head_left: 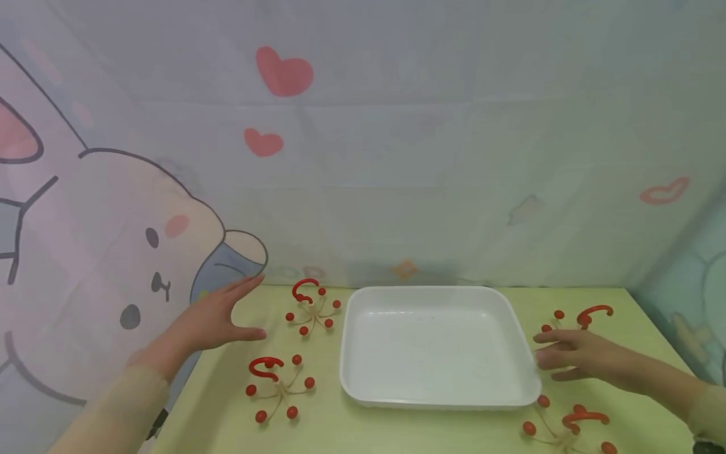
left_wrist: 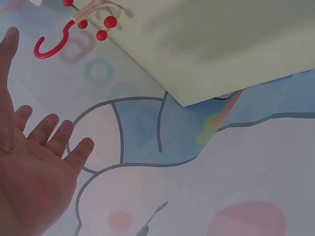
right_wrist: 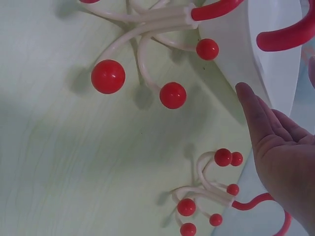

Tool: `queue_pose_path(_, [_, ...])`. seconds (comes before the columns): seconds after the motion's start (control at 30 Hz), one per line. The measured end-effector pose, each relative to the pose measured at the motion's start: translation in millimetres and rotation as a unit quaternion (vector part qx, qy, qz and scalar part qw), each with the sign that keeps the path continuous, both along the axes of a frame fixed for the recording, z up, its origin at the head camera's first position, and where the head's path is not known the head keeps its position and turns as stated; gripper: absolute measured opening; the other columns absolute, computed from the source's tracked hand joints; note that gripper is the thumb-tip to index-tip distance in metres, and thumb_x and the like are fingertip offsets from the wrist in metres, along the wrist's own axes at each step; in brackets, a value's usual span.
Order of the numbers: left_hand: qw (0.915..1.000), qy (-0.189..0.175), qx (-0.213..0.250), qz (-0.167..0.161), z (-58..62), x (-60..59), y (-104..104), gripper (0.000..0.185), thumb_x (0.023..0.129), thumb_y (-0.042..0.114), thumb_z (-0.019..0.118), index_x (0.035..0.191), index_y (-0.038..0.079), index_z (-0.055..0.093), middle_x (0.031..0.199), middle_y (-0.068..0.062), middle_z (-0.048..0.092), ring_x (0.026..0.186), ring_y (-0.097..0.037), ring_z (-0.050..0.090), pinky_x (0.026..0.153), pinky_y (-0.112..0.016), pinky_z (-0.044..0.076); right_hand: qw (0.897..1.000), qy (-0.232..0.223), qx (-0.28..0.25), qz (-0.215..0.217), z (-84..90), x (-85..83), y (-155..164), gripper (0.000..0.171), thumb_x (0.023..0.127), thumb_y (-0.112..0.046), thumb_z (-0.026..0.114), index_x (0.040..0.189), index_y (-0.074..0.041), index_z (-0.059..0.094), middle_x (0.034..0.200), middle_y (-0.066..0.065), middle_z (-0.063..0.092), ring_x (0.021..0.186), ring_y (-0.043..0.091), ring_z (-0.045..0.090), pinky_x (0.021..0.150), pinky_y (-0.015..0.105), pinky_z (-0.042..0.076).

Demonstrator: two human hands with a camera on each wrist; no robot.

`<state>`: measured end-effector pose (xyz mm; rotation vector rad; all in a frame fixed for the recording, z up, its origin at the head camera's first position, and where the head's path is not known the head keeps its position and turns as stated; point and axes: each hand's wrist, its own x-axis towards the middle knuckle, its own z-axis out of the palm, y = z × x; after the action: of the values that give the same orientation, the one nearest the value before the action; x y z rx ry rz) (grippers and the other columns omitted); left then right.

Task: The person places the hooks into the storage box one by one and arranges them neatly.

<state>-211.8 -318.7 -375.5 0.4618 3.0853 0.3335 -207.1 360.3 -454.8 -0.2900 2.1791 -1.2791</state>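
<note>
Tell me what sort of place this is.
Probably a small staged tabletop workspace, not a real kitchen: a green table screened by cartoon-print curtains, bearing only a white tray and red-tipped hook hangers, with both hands open over it.

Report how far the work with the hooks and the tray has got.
Done: nothing shows as done; the tray holds no hooks. In hand: nothing is held; the left hand is open by the far-left hook, the right hand is open at the tray's right edge. Left: all four hooks lie on the table.
</note>
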Motion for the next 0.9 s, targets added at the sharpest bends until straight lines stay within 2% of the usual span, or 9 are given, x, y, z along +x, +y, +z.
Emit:
queue_pose_path(0.2, [0.9992,-0.026,0.028,0.009,-1.4,-16.9,2.8,0.111,0.080,0.063,0.088,0.166,0.014,0.038,0.163,-0.028,0.044,0.145,-0.055,0.044,0.109,-0.075,0.044,1.000,-0.015,0.012,-0.008,-1.2,-2.1,-2.8,0.069,0.107,-0.024,0.067,0.153,0.018,0.037,0.150,0.038,0.051,0.127,0.043,0.065,0.097,0.054,0.062])
queue_pose_path(0.33, [0.9982,-0.034,0.049,0.009,-2.9,-27.4,5.8,0.107,0.082,0.062,0.087,0.166,0.014,0.040,0.164,-0.025,0.044,0.147,-0.052,0.043,0.112,-0.073,0.044,1.000,-0.020,0.000,-0.003,-4.0,-2.8,-2.5,0.067,0.108,-0.023,0.065,0.153,0.019,0.037,0.152,0.040,0.048,0.127,0.042,0.066,0.097,0.055,0.062])
queue_pose_path(0.5, [0.9957,-0.044,0.081,0.008,-4.4,-36.5,11.4,0.098,0.086,0.053,0.088,0.163,0.011,0.045,0.162,-0.025,0.047,0.146,-0.051,0.046,0.112,-0.071,0.044,0.999,-0.033,-0.017,-0.003,-8.9,-2.5,-2.6,0.064,0.109,-0.024,0.063,0.153,0.018,0.039,0.153,0.039,0.047,0.126,0.040,0.067,0.099,0.055,0.061])
queue_pose_path(0.7, [0.9940,-0.040,0.102,0.000,-7.8,-47.8,20.5,0.088,0.089,0.043,0.088,0.160,0.009,0.049,0.157,-0.024,0.054,0.142,-0.048,0.051,0.112,-0.069,0.046,0.999,-0.035,-0.014,-0.007,-10.7,-1.8,-3.9,0.062,0.109,-0.025,0.065,0.151,0.016,0.045,0.151,0.035,0.052,0.125,0.037,0.068,0.098,0.053,0.062])
queue_pose_path(0.9, [0.9933,-0.016,0.114,-0.011,-19.7,-60.3,25.7,0.076,0.090,0.033,0.089,0.153,0.007,0.057,0.152,-0.020,0.060,0.138,-0.045,0.056,0.112,-0.066,0.048,0.999,-0.028,-0.012,-0.012,-13.2,-2.2,-5.2,0.058,0.107,-0.022,0.068,0.146,0.016,0.050,0.142,0.030,0.062,0.121,0.036,0.070,0.097,0.053,0.062])
